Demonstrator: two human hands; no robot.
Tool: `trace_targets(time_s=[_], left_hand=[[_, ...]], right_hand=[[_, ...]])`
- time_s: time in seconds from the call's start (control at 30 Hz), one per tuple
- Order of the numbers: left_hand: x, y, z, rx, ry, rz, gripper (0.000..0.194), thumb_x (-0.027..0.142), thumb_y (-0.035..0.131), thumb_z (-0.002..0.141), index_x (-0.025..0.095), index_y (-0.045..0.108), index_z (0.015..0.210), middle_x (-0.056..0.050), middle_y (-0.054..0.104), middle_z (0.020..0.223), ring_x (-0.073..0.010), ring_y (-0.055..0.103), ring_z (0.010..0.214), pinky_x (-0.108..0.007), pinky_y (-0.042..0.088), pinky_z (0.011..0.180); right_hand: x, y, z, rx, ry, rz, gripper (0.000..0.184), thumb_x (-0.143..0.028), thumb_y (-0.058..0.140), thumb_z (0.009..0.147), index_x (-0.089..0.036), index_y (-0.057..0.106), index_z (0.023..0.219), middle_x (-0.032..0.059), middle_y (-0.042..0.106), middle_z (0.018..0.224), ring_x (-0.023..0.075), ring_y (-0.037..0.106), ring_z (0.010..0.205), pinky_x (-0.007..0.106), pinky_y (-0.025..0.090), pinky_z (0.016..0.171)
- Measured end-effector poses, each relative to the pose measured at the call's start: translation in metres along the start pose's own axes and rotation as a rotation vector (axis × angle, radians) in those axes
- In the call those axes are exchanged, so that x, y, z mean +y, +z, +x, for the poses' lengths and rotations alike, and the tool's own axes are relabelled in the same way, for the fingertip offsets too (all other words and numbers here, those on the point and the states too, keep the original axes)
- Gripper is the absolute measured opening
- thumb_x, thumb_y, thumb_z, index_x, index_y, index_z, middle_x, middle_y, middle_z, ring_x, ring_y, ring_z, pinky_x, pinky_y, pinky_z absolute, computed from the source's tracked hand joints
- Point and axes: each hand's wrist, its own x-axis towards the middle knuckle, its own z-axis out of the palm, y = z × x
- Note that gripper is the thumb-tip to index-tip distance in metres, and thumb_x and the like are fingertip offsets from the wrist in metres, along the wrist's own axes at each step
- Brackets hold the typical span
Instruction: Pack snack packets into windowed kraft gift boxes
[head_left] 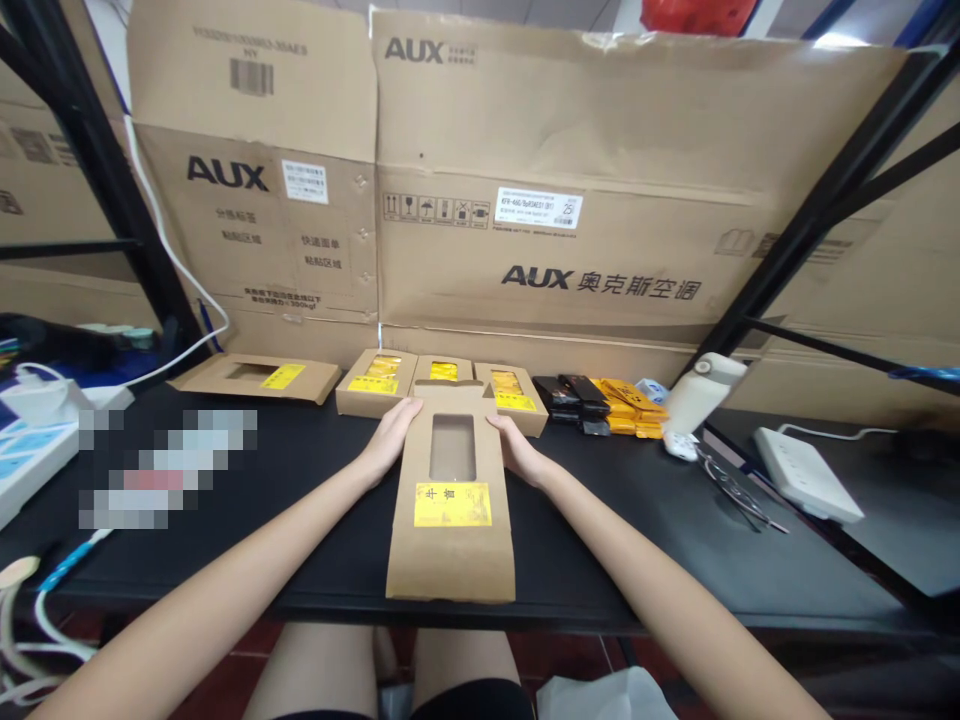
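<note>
A brown kraft-paper box (454, 555) with a cut-out window and a yellow label stands out in the middle, near the table's front edge. My left hand (394, 435) grips its far left side, and my right hand (517, 445) holds the far right side. Through the window only the plain inside shows. Its far end flap points up. Behind it sit three similar boxes, a left one (358, 402), a middle one (444, 371) and a right one (532, 418), with yellow packets showing in their windows. A flatter kraft box (225, 378) lies to their left.
Black packets (570, 398) and orange packets (626, 405) are piled right of the boxes, beside a pale bottle (701, 395). Glasses (739, 490) and a white power strip (806, 473) lie farther right. Cables and another power strip (37, 460) occupy the left. Large cardboard (630, 130) walls the back.
</note>
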Motion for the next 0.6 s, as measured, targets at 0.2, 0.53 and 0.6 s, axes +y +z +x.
trace_targets(time_s=[0.2, 0.53, 0.6], left_hand=[[0.0038, -0.0013, -0.0004, 0.018, -0.042, -0.015, 0.048, 0.055, 0.050, 0.081, 0.019, 0.064, 0.108, -0.006, 0.066, 0.117, -0.0278, 0.055, 0.114, -0.035, 0.040, 0.096], [0.0057, -0.0064, 0.0000, 0.058, -0.033, 0.117, 0.050, 0.062, 0.053, 0.076, 0.018, 0.065, 0.096, -0.004, 0.070, 0.090, -0.0248, 0.061, 0.093, -0.031, 0.045, 0.076], [0.0059, -0.0061, -0.0003, 0.056, -0.030, 0.132, 0.050, 0.063, 0.053, 0.075, 0.018, 0.065, 0.094, -0.003, 0.069, 0.084, -0.0236, 0.061, 0.088, -0.030, 0.045, 0.073]], right_hand=[[-0.0023, 0.0056, 0.0040, 0.105, 0.134, 0.258, 0.053, -0.058, 0.035, 0.086, -0.021, 0.060, 0.114, 0.0068, 0.070, 0.089, 0.0243, 0.065, 0.085, 0.037, 0.054, 0.073], [-0.0084, 0.0015, 0.0005, 0.414, -0.122, -0.200, 0.040, -0.047, 0.046, 0.086, -0.019, 0.060, 0.111, 0.0079, 0.063, 0.117, 0.0231, 0.056, 0.111, 0.037, 0.040, 0.098], [-0.0085, 0.0018, 0.0017, 0.427, -0.088, -0.165, 0.038, -0.045, 0.047, 0.085, -0.020, 0.061, 0.109, 0.0073, 0.062, 0.119, 0.0224, 0.055, 0.113, 0.035, 0.040, 0.098]])
